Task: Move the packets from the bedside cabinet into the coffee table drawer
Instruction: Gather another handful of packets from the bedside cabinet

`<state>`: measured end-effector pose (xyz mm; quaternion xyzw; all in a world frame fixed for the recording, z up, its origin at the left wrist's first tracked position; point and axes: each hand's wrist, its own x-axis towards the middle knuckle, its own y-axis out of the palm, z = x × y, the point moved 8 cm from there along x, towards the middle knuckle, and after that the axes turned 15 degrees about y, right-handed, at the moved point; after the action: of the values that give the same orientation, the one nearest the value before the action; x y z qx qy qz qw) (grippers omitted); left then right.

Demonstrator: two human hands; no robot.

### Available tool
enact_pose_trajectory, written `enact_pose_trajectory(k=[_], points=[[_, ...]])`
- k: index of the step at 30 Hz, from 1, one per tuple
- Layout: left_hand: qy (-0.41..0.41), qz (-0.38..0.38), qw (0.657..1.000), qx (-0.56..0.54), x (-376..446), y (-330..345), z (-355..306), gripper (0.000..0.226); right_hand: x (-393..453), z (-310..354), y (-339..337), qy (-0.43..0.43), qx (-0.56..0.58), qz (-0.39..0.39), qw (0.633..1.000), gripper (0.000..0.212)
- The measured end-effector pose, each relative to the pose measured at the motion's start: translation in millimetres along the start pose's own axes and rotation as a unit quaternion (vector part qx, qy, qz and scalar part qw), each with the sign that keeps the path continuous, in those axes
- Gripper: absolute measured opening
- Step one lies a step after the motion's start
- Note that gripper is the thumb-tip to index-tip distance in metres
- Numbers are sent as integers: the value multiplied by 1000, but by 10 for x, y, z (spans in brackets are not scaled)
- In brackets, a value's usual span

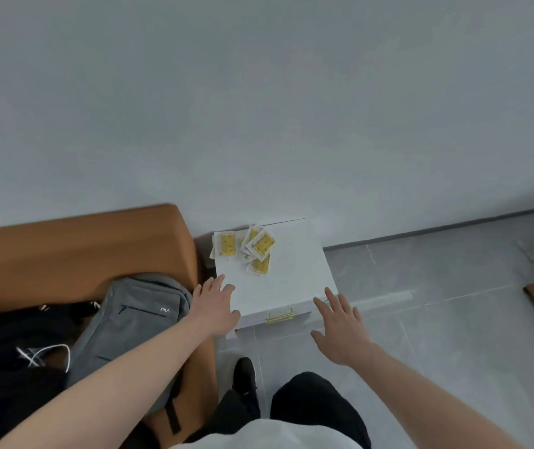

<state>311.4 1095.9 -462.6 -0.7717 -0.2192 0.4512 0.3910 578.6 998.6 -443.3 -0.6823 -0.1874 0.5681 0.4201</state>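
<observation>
I have a single view, from the camera on the person's head. It looks steeply down and forward from standing height, wide-angle, so straight edges bow. The bedside cabinet [278, 280] sits mid-frame at arm's reach, the wall [259, 92] fills the upper half, and the person's own legs lie along the bottom edge. No second view overlaps it.

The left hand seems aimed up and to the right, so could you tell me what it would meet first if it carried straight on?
Probably the yellow packets on the white cabinet; the left hand looks open, though depth is unclear.
</observation>
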Motion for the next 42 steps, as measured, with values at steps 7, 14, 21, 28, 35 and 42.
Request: enact_pose_trajectory(k=[7, 14, 21, 28, 35, 42], points=[[-29, 22, 998, -48, 901, -259, 268, 70, 790, 106, -250, -2, 0, 30, 1000, 75], [-71, 7, 990, -120, 1936, -245, 561, 65, 1854, 280, -239, -5, 18, 43, 999, 73], [-117, -29, 975, -187, 3158, 164, 937, 73, 2744, 392, 156, 8, 50, 58, 997, 73], [-204, -110, 943, -239, 3776, 701, 1257, 83, 3307, 363, 651, 42, 71, 63, 995, 72], [-212, -152, 932, -252, 3818, 1020, 1425, 22, 3462, 387, 963, 70, 118, 65, 988, 67], [-92, -197, 938, -272, 3690, 830, 1048, 9, 3627, 458, 801, 86, 191, 34, 977, 58]])
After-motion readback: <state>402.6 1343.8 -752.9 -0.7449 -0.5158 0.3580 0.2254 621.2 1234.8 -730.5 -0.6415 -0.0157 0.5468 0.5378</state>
